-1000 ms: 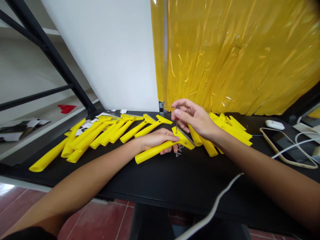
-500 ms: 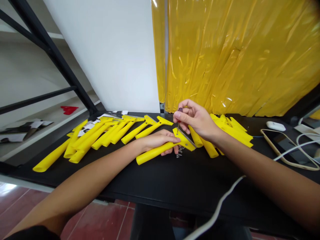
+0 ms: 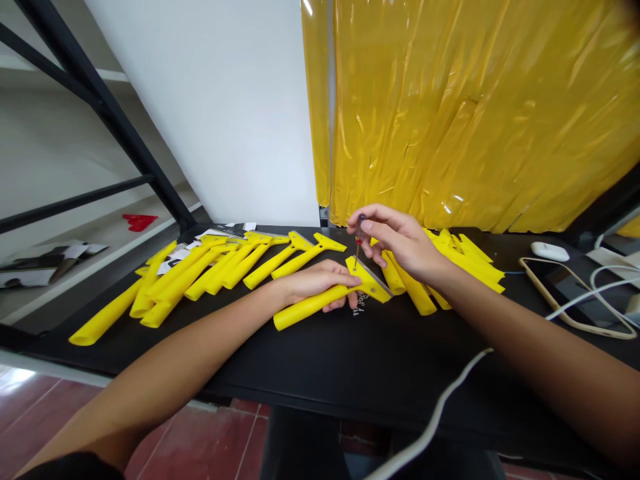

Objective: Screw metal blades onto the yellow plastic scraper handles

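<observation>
Left hand (image 3: 317,283) wrapped round yellow scraper (image 3: 310,307) handle, steadying it; right hand (image 3: 397,243) pinching small screwdriver (image 3: 358,245) upright, tip down on scraper head; loose screws (image 3: 360,304) within reach.

Small assembly workshop: yellow plastic scrapers (image 3: 105,313) in rows on black surface (image 3: 320,373), yellow plastic strip curtain (image 3: 475,113) at 1 o'clock, black metal shelving (image 3: 100,113) at 10 o'clock, red tile floor (image 3: 200,440) at 7 o'clock.

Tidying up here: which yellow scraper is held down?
The scraper under the left hand, with the screwdriver tip on its head; the others lie heaped to either side.
</observation>
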The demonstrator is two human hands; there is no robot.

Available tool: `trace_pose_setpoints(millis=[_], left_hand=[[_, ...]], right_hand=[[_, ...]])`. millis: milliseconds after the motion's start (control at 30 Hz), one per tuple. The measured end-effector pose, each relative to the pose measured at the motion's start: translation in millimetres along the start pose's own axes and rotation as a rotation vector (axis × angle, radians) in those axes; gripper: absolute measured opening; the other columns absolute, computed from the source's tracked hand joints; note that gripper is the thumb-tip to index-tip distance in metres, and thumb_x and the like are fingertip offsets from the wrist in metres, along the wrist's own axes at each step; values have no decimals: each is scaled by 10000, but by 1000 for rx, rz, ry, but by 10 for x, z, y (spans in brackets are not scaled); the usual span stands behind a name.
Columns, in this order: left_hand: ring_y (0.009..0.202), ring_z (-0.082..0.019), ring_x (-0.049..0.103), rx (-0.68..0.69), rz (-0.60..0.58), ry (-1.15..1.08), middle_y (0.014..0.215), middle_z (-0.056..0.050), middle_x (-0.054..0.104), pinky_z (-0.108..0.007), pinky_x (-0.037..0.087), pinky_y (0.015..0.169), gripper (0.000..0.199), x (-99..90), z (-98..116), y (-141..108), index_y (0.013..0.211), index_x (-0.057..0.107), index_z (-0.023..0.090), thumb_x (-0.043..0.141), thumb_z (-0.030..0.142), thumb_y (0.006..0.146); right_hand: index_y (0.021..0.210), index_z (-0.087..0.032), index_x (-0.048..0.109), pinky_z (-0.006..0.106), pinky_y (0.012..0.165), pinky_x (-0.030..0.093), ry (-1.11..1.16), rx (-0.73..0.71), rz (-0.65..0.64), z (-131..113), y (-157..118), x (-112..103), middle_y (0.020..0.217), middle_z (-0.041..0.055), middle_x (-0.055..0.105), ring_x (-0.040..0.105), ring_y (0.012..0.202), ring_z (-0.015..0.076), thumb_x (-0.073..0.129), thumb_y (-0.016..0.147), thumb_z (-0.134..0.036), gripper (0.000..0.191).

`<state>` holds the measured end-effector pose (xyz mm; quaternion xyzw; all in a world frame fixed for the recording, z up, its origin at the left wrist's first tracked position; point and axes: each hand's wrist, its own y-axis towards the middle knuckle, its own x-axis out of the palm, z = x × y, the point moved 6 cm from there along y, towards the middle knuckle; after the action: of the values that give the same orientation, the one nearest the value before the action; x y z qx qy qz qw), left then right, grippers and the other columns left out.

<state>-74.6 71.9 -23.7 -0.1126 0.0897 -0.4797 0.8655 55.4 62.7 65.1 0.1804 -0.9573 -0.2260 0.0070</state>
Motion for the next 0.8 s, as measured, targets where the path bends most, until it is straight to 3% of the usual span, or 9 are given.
trace_pose_setpoints(millis=[200,333,533,667,800], left_hand=[[425,-90,522,11,23,31,664,-83,718,-203,435,400,420,-7,-21,17,769,750,96,681,468,950],[412,-100,509,26,9,85,526,-37,617,-207,443,426,466,-4,-26,12,775,764,100,649,510,965],[439,-106,543,45,19,105,626,-75,685,-219,453,447,475,-28,-62,21,807,779,101,656,537,951],[437,-105,539,36,30,91,642,-78,694,-219,440,426,447,-15,-51,18,807,771,99,666,509,950],[408,-101,516,43,30,102,560,-53,648,-217,427,407,448,24,-4,17,759,754,93,659,482,960]], right_hand=[[1004,-225,612,200,388,453,20,-65,148,-23,-226,-40,822,-9,665,548,506,81,815,868,-388,294],[1016,-208,668,211,425,498,19,-45,233,-19,-381,-15,820,12,679,579,557,99,782,899,-381,238],[1122,-234,679,216,450,512,74,-48,226,11,-506,38,978,40,684,614,620,102,692,970,-400,226],[1136,-233,663,232,500,520,-79,-72,240,44,-547,19,993,45,701,594,628,106,655,994,-420,235],[1293,-261,617,263,562,507,-231,-110,178,23,-576,25,1117,63,676,578,698,127,536,1056,-431,303]])
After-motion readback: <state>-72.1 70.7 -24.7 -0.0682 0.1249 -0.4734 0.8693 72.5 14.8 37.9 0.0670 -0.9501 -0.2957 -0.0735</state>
